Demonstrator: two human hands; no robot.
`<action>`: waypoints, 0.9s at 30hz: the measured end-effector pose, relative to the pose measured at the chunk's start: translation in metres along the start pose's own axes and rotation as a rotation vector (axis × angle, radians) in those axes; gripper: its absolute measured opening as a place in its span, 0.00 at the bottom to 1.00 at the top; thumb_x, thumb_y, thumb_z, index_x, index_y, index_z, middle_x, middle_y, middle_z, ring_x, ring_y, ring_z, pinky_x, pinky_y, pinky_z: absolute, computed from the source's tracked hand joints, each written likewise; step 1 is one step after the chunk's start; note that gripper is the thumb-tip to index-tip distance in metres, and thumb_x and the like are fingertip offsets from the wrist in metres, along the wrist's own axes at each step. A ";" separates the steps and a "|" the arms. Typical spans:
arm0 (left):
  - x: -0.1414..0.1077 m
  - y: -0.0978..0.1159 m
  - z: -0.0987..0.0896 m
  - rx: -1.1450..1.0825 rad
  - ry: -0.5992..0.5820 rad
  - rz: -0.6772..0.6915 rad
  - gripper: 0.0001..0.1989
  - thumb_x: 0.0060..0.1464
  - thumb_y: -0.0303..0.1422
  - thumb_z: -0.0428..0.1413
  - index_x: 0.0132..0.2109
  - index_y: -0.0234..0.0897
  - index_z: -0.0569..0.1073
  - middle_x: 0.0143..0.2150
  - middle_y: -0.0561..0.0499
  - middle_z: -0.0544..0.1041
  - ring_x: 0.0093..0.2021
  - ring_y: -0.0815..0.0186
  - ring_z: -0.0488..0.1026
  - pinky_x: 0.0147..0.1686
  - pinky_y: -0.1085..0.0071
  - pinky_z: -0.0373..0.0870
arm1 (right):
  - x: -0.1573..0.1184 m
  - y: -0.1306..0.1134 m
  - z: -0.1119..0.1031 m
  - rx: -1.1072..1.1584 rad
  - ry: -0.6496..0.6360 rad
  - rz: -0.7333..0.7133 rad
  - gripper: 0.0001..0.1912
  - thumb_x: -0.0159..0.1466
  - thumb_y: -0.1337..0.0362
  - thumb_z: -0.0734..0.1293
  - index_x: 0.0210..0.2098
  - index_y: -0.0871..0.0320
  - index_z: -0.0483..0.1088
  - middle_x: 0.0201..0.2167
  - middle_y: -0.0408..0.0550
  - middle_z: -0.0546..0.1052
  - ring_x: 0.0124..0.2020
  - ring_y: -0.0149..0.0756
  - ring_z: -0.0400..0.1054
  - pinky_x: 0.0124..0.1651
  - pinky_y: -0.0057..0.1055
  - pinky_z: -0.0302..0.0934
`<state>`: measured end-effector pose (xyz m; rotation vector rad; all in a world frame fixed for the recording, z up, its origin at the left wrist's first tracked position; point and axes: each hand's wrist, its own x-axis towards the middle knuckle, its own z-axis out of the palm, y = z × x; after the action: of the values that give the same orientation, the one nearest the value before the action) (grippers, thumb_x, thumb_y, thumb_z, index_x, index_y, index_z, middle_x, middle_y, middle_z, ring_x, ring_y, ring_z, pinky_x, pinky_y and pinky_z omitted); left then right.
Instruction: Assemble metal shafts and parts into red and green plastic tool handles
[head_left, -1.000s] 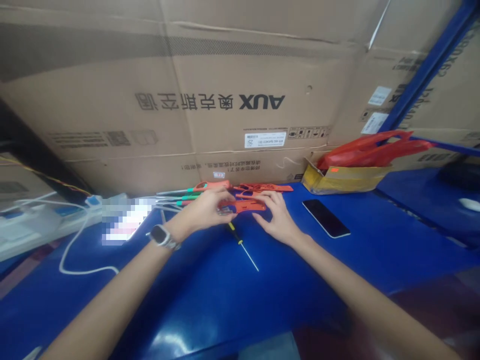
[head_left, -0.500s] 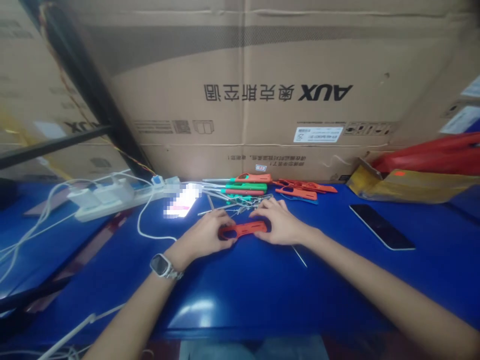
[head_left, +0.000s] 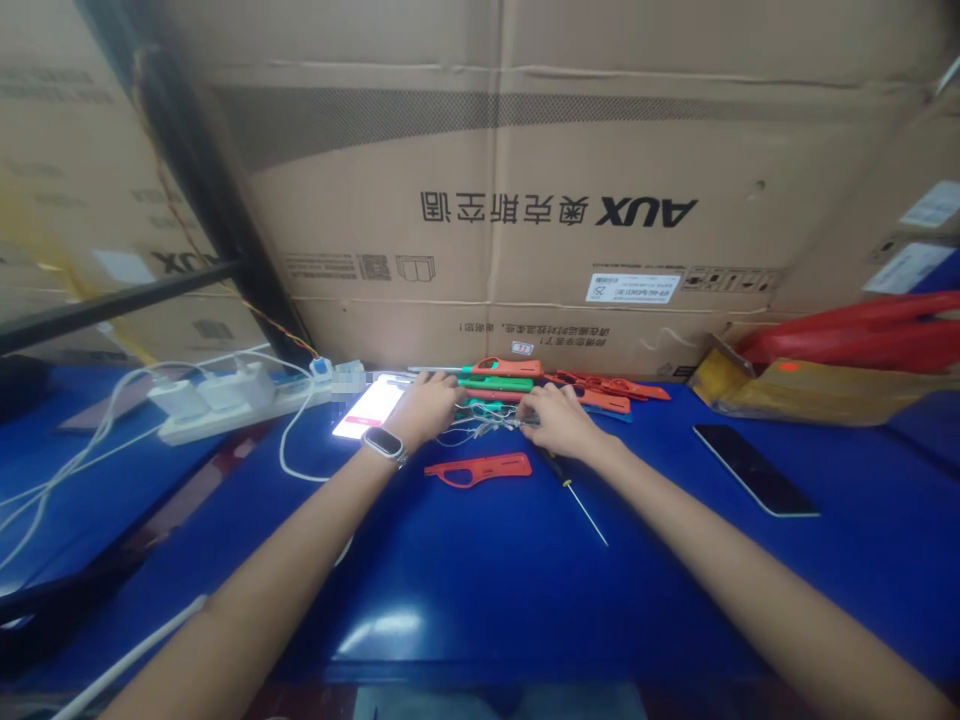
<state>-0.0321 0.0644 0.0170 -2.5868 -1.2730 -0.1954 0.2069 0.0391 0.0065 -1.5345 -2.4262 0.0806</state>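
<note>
An orange lighter shell half (head_left: 487, 469) with a trigger opening lies flat on the blue table, in front of both hands and touched by neither. My left hand (head_left: 433, 408), wearing a watch, reaches to the metal-tube end of a stack of long-nosed lighters, its fingers curled; what they grip is hidden. At the near side of the stack, my right hand (head_left: 559, 425) has its fingertips pressed together over a tangle of thin wires and small parts (head_left: 487, 420). A green lighter (head_left: 499, 384) and an orange lighter (head_left: 510, 367) lie behind. Beneath my right hand a screwdriver (head_left: 585, 510) sticks out.
More orange shell pieces (head_left: 615, 388) lie right of the stack. A dark phone (head_left: 754, 470) rests at the right, a lit phone (head_left: 371, 405) at the left. There are a white power strip (head_left: 232, 405) with cables, a yellow-brown bag (head_left: 810, 385) and a large cardboard box (head_left: 555, 140) behind.
Both hands have let go of the orange lighter shell half, which now lies on the table. They have moved away from me to the lighters and wires, uncovering more of the screwdriver.
</note>
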 end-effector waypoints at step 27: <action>-0.050 0.011 -0.041 -0.517 0.354 -0.072 0.14 0.54 0.25 0.52 0.46 0.35 0.77 0.34 0.52 0.74 0.26 0.68 0.67 0.30 0.70 0.64 | -0.040 -0.023 0.010 0.714 0.135 -0.163 0.04 0.62 0.66 0.69 0.38 0.57 0.74 0.34 0.44 0.78 0.35 0.33 0.71 0.40 0.31 0.63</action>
<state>-0.0545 0.0088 0.0431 -2.7251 -1.3087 -1.0712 0.2005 -0.0062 -0.0065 -0.9806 -2.0636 0.6989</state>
